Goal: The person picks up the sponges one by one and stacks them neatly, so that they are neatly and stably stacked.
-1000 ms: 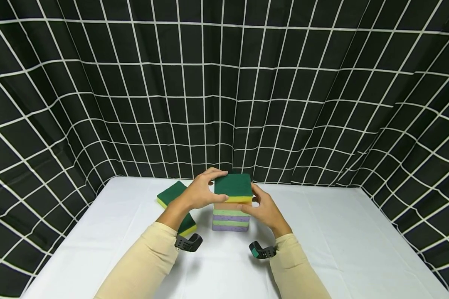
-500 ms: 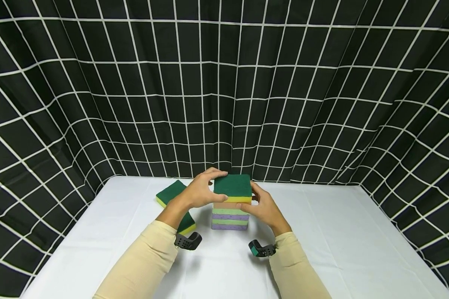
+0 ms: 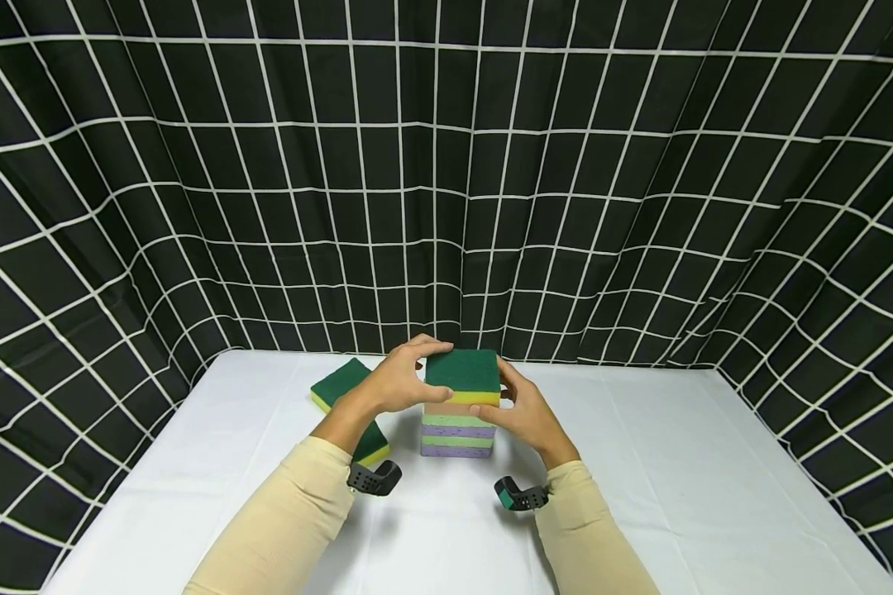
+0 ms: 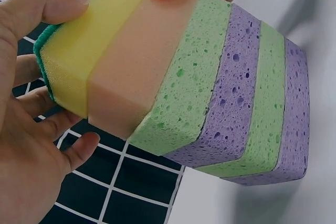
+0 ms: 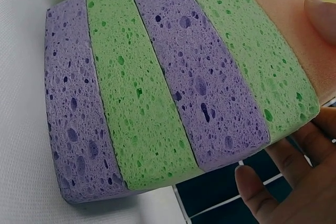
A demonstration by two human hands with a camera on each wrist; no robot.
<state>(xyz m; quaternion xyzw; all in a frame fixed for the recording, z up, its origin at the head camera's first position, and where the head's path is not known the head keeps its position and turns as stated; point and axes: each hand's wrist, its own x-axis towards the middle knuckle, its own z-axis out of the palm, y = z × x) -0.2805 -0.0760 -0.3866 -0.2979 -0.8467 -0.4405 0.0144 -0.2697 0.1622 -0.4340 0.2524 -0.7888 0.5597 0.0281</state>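
The left hand (image 3: 398,383) is gripping the green-and-yellow scouring sponge (image 3: 462,370), thumb and fingers parted to its depth. The right hand (image 3: 524,413) is holding the peach sponge (image 4: 142,61) directly beneath, thumb pressing its front, other fingers partly hidden. Both sponges are topping a purple-and-green sponge stack (image 5: 136,93) on the white counter (image 3: 655,471).

Head view: widest and farthest back, facing forward and down across the desk (image 3: 640,463) to the gridded backdrop (image 3: 461,165). Wrist views: close in, both rolled so the sponge stack (image 3: 458,409) leans sideways; desk at right in the left wrist's, at left in the right's. All three share the stack.
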